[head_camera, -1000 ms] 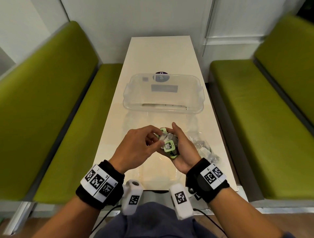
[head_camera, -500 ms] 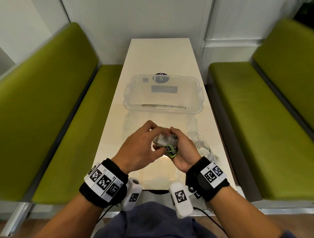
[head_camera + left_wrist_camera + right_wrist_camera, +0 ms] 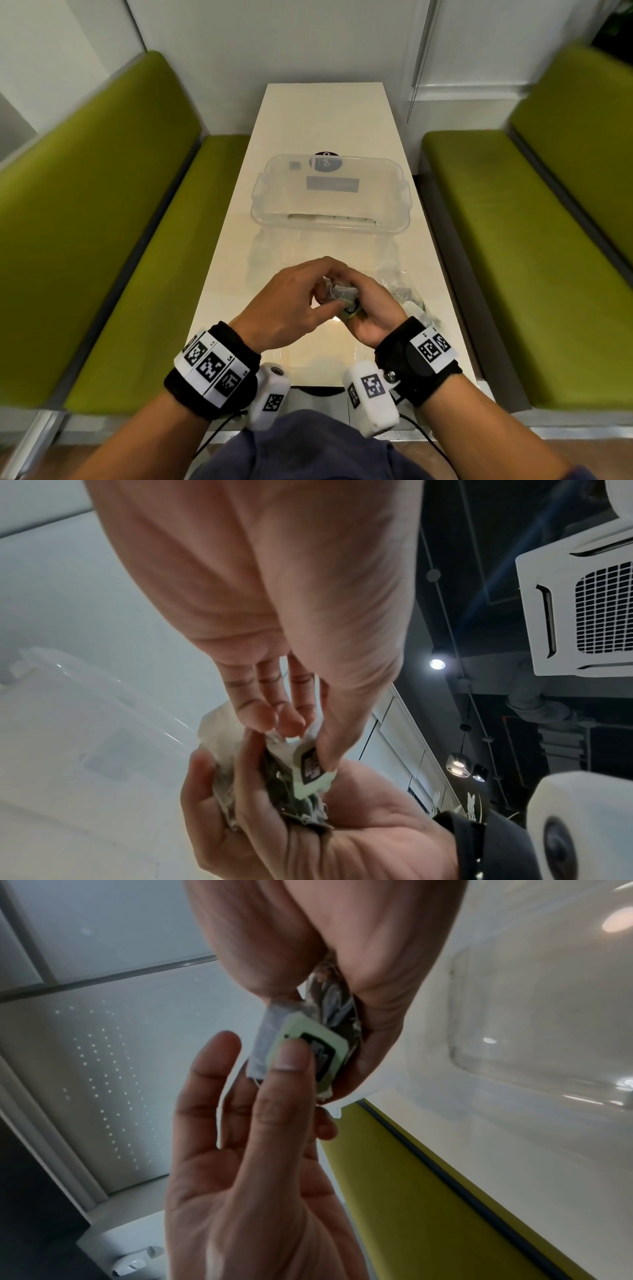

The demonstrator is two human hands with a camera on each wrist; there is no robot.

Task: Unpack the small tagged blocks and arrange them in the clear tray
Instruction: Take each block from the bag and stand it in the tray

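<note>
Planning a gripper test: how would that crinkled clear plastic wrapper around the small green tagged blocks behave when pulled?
The crinkled clear plastic wrapper looks thin and floppy: it bunches between the left hand and right hand. Probably light, since more of it lies crumpled on the cream table. Its glossy film could slip off the small green tagged block.

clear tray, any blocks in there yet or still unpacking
None placed: the clear tray holds no blocks. In hand: the right hand cups a wrapped bundle while the left hand pinches one green tagged block. Left: freeing the blocks and arranging them all; more crumpled wrapping lies beside.
</note>
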